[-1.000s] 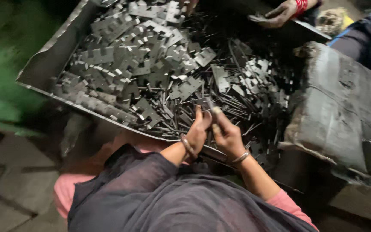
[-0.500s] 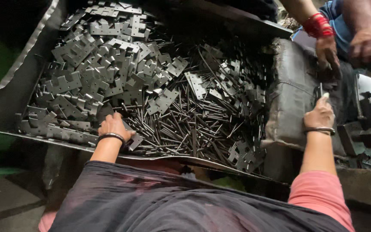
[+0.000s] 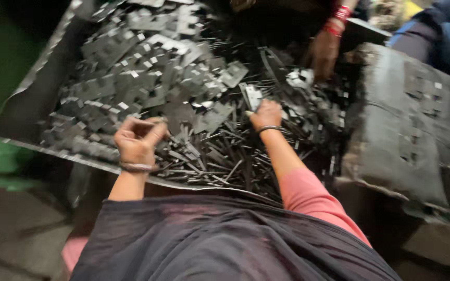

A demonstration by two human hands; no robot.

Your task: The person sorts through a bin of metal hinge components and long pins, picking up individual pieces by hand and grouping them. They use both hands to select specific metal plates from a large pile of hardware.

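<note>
A large metal tray (image 3: pixel 32 104) holds a heap of flat notched metal plates (image 3: pixel 147 62) at its far left and thin metal strips (image 3: pixel 209 156) nearer me. My left hand (image 3: pixel 139 138) hovers over the tray's near edge with its fingers curled in; blur hides whether anything lies in it. My right hand (image 3: pixel 265 114) reaches into the middle of the heap, fingers closed around a small pale metal plate (image 3: pixel 252 96) that sticks up above them. Both wrists wear bangles.
Another person's hand (image 3: pixel 323 52) with red bangles reaches into the tray's far right side. A big grey wrapped block (image 3: pixel 407 119) lies to the right of the tray. A blue sleeve (image 3: pixel 444 36) shows at the top right. My dark cloth (image 3: pixel 225 239) fills the foreground.
My right hand has come back from the grey block at the right into the heap. My left hand has lifted off the strips and curled. The view has swung.
</note>
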